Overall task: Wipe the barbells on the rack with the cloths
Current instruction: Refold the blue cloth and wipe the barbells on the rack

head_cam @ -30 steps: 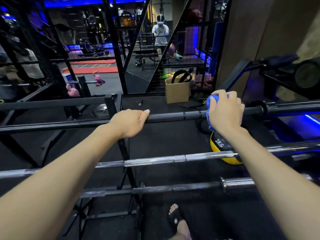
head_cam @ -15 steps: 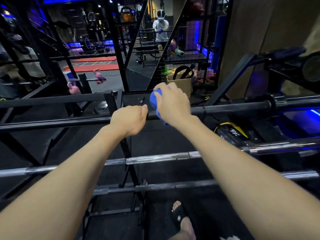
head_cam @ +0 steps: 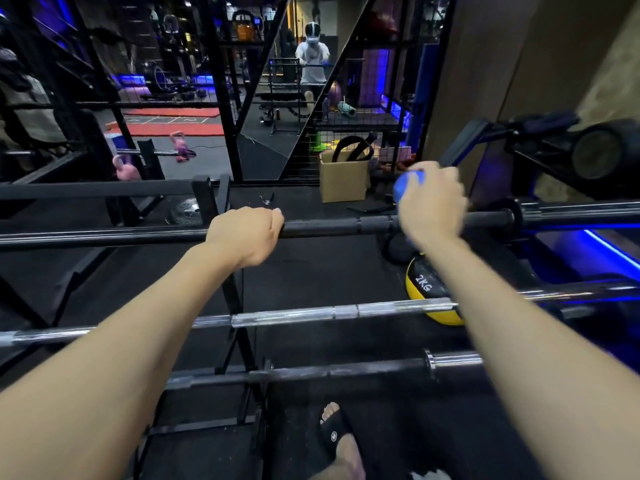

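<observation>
Since half a second ago our right hand [head_cam: 431, 206] has slid back rightward along the top barbell [head_cam: 374, 225], away from our left hand [head_cam: 244, 235] and toward the collar end; it shows motion blur. Right grip: clenched over the blue cloth [head_cam: 408, 183], cloth wrapped round the black shaft. Left grip: fingers curled over the same bar, steadying it.

Top barbell lies across the rack [head_cam: 207, 202], farthest from us; a chrome barbell [head_cam: 294, 315] and a dark barbell [head_cam: 346, 370] lie on lower rungs, nearer.

We judge the bar heavy, rigid and free to roll on its supports, so the left hand's hold matters. Knurled sections likely drag on the cloth; smooth sleeves let it slip. Cloth is soft and light and bunches easily: best kept wrapped round the shaft, palm over the top.
</observation>
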